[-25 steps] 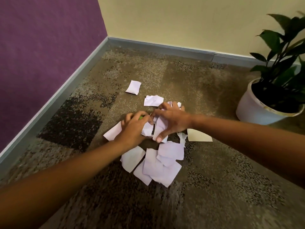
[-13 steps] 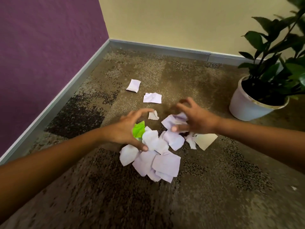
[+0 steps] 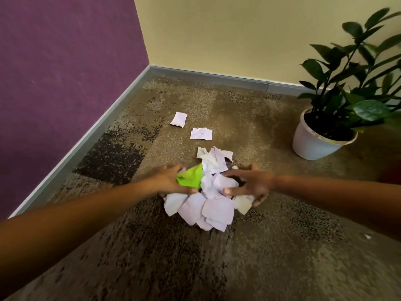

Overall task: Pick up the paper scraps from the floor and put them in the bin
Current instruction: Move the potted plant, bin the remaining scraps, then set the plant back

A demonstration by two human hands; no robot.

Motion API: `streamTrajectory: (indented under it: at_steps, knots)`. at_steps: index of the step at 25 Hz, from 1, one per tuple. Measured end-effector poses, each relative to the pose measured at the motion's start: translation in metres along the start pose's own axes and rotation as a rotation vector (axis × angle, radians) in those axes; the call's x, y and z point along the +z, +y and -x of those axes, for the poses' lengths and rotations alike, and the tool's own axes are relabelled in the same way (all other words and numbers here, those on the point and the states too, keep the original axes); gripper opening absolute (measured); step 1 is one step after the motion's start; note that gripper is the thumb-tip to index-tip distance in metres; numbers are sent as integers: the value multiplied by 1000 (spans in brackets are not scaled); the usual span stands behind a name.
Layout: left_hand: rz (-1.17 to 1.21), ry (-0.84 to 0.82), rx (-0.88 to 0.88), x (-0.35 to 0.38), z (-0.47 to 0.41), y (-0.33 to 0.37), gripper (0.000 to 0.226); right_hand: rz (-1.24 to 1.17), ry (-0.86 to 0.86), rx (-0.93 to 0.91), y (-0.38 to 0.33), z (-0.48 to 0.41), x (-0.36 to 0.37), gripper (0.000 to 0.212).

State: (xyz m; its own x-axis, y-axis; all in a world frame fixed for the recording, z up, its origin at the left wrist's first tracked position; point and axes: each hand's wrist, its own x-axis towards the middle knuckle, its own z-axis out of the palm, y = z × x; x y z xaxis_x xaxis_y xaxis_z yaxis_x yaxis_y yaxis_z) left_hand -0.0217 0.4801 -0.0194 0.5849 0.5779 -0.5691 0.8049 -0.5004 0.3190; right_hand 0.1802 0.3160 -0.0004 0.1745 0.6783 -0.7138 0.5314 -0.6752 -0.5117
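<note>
Leftmost, the left hand [image 3: 167,181] curls fingers and thumb round a creased green scrap [image 3: 191,177]. Touching those fingertips, crumpled white scraps [image 3: 208,206] heap on speckled carpet [image 3: 260,261]. The right hand [image 3: 249,185] pinches the heap's edge; beyond the fingers lie two flat squarish scraps [image 3: 178,119].

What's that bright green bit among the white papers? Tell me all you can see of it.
The green scrap is one bright lime piece of paper, creased into a rough triangle. It sits at the left edge of the pile of white scraps on the carpet. The left hand grips it, thumb along its lower edge, fingers at its upper left corner. White scraps overlap its right side. Whether it touches the carpet is hidden.
</note>
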Motion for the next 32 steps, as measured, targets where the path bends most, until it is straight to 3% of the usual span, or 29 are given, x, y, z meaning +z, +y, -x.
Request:
streamTrajectory:
  at_steps: [4, 7, 9, 11, 15, 18, 24, 32]
  knots:
    - [46, -41, 142, 21, 28, 23, 98, 73, -24, -53, -15, -2, 46, 126]
    - [376, -93, 224, 32, 41, 34, 81, 233, 142, -106, -25, -8, 75, 135]
    - [597, -139, 214, 39, 48, 38, 57, 187, 232, -193, -33, -12, 85, 132]
    - [742, -168, 123, 40, 50, 41, 41, 40, 297, -277, -40, -12, 85, 121]
    - [944, -181, 1, 25, 46, 47, 42, -140, 337, -423, -46, -3, 65, 73]
    - [1083, -175, -5, 7, 45, 61, 43, -392, 311, -477, -49, 14, 45, 50]
    - [1022, -86, 155, -33, 55, 105, 31, -720, 299, -444, -47, 64, -3, 37]
    - [934, -82, 331, -80, 89, 206, 26, -789, 432, -332, -30, 151, -76, 28]
